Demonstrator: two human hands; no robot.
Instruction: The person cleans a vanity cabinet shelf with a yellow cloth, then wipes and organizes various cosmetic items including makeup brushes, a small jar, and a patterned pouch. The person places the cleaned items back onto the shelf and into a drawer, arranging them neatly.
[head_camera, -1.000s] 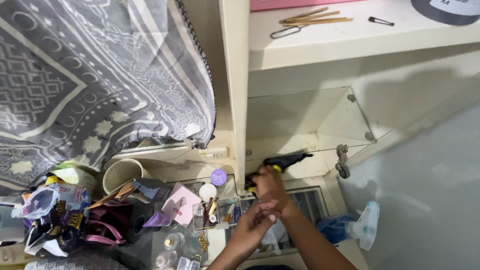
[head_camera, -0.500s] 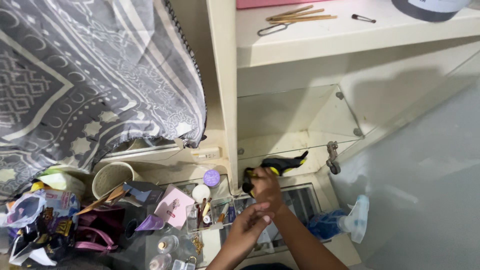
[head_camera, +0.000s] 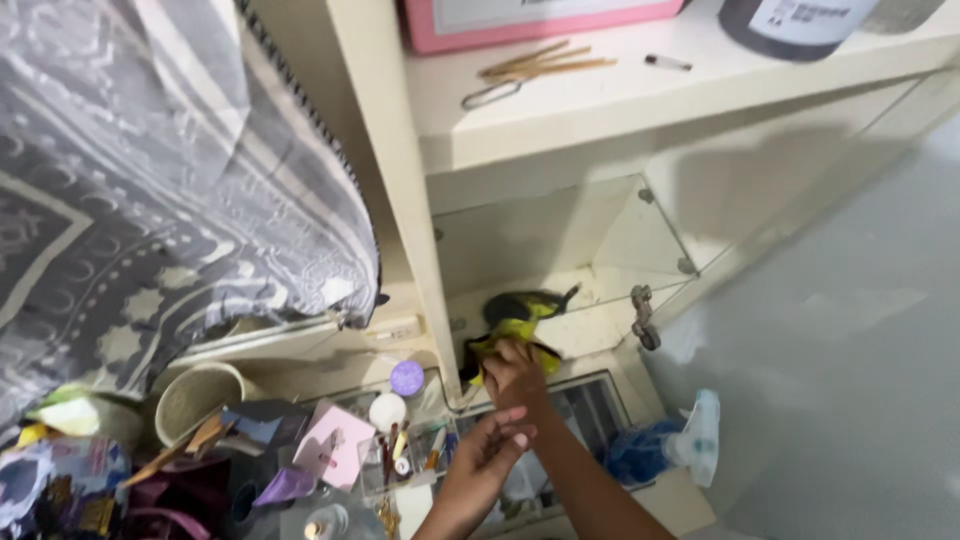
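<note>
A cream cabinet with a glass-shelved niche stands beside a cluttered surface (head_camera: 420, 395). At far left hangs a grey patterned cloth (head_camera: 150, 200), with a cream cup (head_camera: 195, 395) and a small purple jar (head_camera: 407, 377) below it. The left hand (head_camera: 480, 465) hovers with fingers spread, holding nothing. The right hand (head_camera: 515, 372) pinches a yellow and black rag (head_camera: 515, 320) bunched on the lower shelf (head_camera: 600, 330). It looks soft, light and floppy, best gathered in a fistful. A blue spray bottle (head_camera: 675, 445) lies at right.
</note>
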